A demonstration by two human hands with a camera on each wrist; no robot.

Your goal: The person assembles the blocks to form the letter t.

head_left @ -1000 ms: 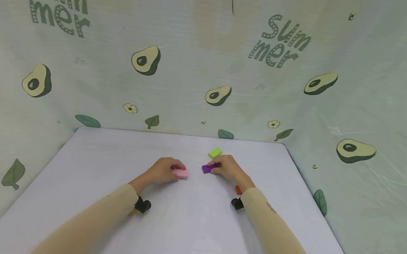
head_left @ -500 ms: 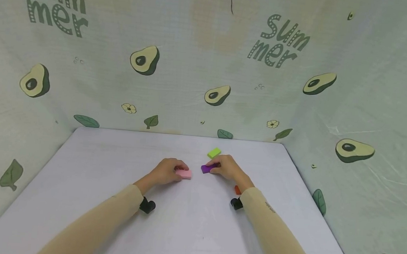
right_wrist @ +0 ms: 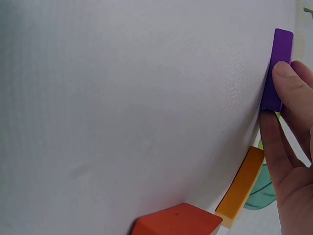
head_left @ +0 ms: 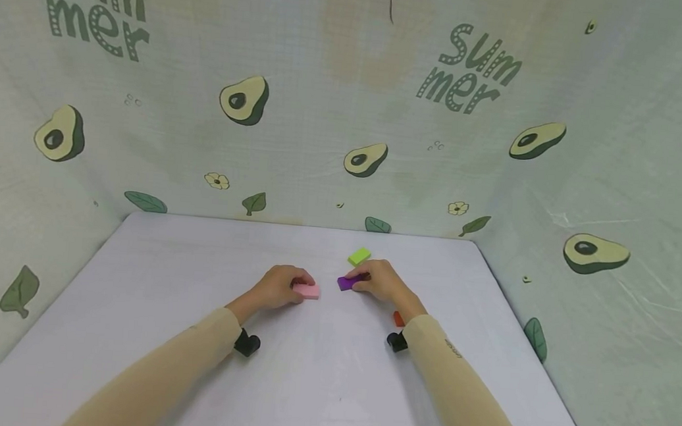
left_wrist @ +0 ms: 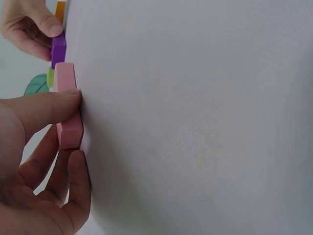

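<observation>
Near to far: beige sleeves (head_left: pixel 157 372) reach in over the tabletop (head_left: pixel 317 383) near edge, a black wrist camera (head_left: pixel 247 343) at each cuff. Red block (head_left: pixel 398 319) sits right of mid-width, partly hidden by the right forearm; orange block (right_wrist: pixel 240 186) shows just beyond it in the right wrist view, can't tell if they touch. Pink block (head_left: pixel 310 292) is about mid-width, well in from the far edge; left hand (head_left: pixel 279 286) grip is pinching it, thumb on the near face. Purple block (head_left: pixel 346 283) is slightly farther and to the right, apart from pink; right hand (head_left: pixel 380 280) grip is pinching it, thumb on the near face. Lime-green block (head_left: pixel 359 256) lies just past purple, toward the far edge. Avocado-print cloth (head_left: pixel 305 52) hangs behind that edge.
</observation>
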